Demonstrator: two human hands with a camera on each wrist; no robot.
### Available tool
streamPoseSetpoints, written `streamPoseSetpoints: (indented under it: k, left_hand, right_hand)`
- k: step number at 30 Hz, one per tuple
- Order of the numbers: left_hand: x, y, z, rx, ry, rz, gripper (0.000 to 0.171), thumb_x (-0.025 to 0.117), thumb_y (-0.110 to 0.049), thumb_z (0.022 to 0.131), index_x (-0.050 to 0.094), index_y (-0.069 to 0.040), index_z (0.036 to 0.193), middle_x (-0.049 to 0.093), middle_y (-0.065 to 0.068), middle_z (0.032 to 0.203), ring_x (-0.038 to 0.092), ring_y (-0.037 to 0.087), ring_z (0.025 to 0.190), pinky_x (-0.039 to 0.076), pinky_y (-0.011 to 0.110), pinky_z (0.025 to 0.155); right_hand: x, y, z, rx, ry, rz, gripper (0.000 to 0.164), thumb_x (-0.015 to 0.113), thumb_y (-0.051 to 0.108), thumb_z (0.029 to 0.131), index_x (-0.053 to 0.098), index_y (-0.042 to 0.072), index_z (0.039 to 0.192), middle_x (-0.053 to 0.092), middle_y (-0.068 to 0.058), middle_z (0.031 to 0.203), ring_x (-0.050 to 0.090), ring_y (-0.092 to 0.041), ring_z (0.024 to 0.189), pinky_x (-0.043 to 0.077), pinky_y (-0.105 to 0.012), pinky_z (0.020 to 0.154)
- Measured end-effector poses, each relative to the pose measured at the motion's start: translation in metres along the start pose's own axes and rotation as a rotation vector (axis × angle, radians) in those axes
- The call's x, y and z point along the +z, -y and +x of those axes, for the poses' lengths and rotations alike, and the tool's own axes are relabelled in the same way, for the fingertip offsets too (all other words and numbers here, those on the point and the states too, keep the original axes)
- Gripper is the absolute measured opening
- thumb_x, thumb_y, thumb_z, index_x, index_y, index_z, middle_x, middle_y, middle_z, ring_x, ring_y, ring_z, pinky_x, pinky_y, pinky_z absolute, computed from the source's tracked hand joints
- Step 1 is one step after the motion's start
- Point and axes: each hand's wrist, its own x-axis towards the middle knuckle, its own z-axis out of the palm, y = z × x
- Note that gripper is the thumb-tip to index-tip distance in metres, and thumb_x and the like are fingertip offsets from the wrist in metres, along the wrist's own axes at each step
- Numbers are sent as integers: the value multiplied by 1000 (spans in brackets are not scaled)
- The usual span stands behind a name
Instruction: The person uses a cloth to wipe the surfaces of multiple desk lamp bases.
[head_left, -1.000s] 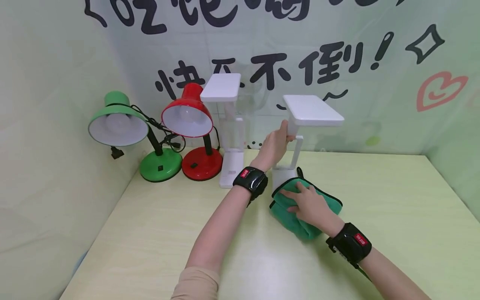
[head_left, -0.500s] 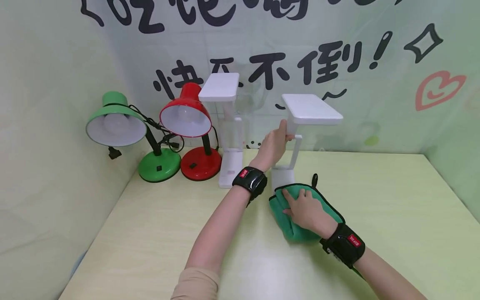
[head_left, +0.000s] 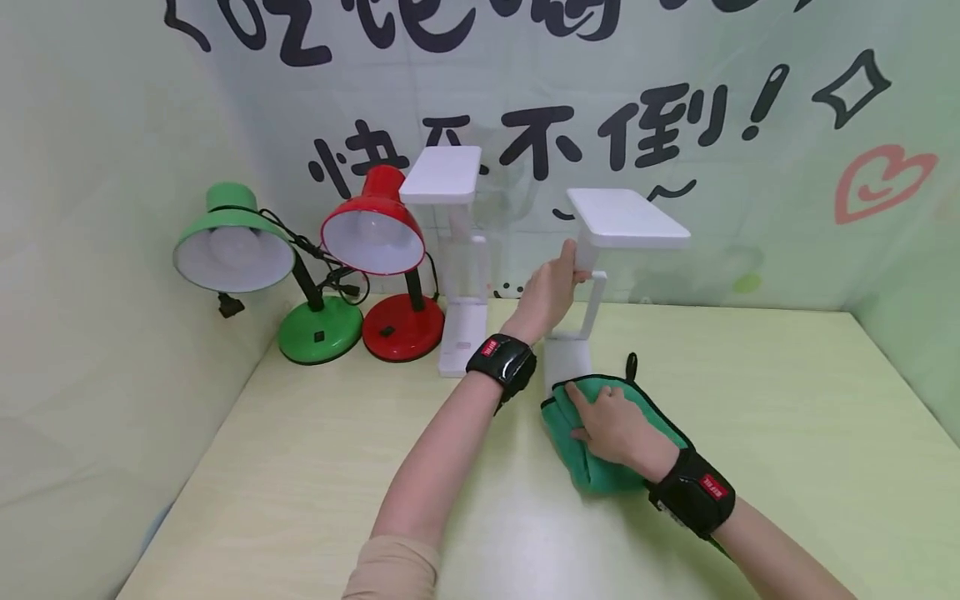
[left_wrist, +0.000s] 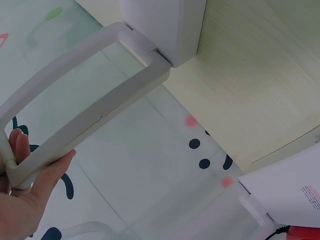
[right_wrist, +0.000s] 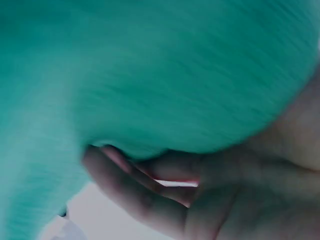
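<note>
A white desk lamp [head_left: 628, 218] with a flat rectangular head stands upright at the middle of the table. My left hand [head_left: 550, 292] grips it at the top of its arm, just under the head; in the left wrist view, fingers and thumb close round the end of the looped white arm [left_wrist: 95, 117]. My right hand [head_left: 617, 427] holds a folded green cloth [head_left: 595, 472] with black edging over the near end of the lamp's base [head_left: 566, 358], hiding that end. In the right wrist view, curled fingers [right_wrist: 135, 197] hold the blurred cloth.
Left of the held lamp stands a second white lamp [head_left: 442, 175], then a red lamp [head_left: 384, 225] and a green lamp [head_left: 236, 246] with black cords [head_left: 330, 258] between them. A printed backdrop [head_left: 750, 183] rises behind the pale table [head_left: 780, 392].
My right hand has drawn the green cloth toward me along the lamp's base, showing more of the base. The cloth's black loop now stands up. My left hand keeps its grip on the lamp.
</note>
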Motion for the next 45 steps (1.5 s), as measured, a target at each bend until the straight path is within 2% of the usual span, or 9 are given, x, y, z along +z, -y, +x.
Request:
streamPoseSetpoints:
  k: [10, 14, 19, 22, 25, 29, 32, 40, 45]
  left_hand:
    - [2, 0, -1, -8, 17, -22, 25, 49, -15, 117, 46, 3, 133, 74, 22, 121, 72, 31, 94, 45, 31, 69]
    - [2, 0, -1, 2, 15, -19, 25, 49, -16, 117, 45, 3, 132, 74, 23, 120, 72, 31, 95, 47, 33, 72]
    - [-1, 1, -1, -3, -9, -13, 24, 50, -15, 116, 46, 3, 131, 73, 24, 117, 72, 32, 96, 48, 35, 73]
    - [0, 1, 0, 0, -6, -6, 24, 50, -15, 116, 46, 3, 132, 74, 23, 116, 73, 32, 96, 48, 34, 72]
    - [3, 0, -1, 8, 9, 2, 24, 50, -15, 117, 46, 3, 132, 74, 22, 115, 74, 32, 95, 47, 32, 70]
    - [3, -1, -1, 2, 9, 0, 23, 49, -15, 117, 46, 3, 130, 75, 22, 117, 73, 29, 92, 46, 31, 69]
    - [1, 0, 0, -6, -6, -6, 21, 49, -14, 117, 46, 3, 130, 74, 22, 120, 72, 29, 92, 46, 32, 68]
    - [1, 1, -1, 18, 3, 5, 25, 50, -15, 116, 45, 3, 132, 73, 24, 116, 75, 34, 103, 50, 36, 74]
    - [1, 0, -2, 10, 4, -5, 25, 50, -16, 116, 46, 3, 132, 73, 24, 119, 75, 33, 105, 50, 36, 75]
  right_hand:
    - [-10, -29, 31, -27, -74, 70, 55, 58, 19, 113, 45, -7, 160, 49, -51, 142, 48, -64, 135, 45, -67, 111]
    - [-10, -12, 15, -14, -8, 37, 56, 62, 17, 111, 46, -6, 159, 68, -36, 104, 67, -44, 96, 60, -45, 79]
    - [-12, -3, 17, -39, 19, 50, 59, 64, 14, 110, 43, -12, 157, 44, -3, 60, 45, -17, 53, 36, -27, 55]
    - [-15, -13, 31, 4, -12, 82, 58, 60, 16, 112, 40, -11, 159, 68, -25, 92, 70, -41, 94, 58, -43, 86]
    - [-14, -22, 36, 27, -41, 88, 56, 58, 16, 113, 40, -9, 160, 57, -47, 136, 49, -64, 136, 44, -66, 114]
    - [-11, -16, 23, -39, -31, 43, 53, 62, 10, 109, 47, -10, 155, 67, -27, 91, 68, -37, 84, 57, -39, 75]
    - [-12, -4, 16, -81, -17, 9, 52, 65, 6, 106, 49, -13, 151, 41, -1, 61, 39, -13, 51, 29, -24, 51]
    - [-8, -15, 40, -58, -153, 29, 43, 63, 5, 107, 52, -14, 144, 34, 2, 58, 35, -13, 50, 25, -25, 53]
    - [-7, -16, 21, -125, -113, 34, 49, 68, 3, 104, 52, -15, 147, 38, 2, 57, 39, -12, 51, 26, -25, 54]
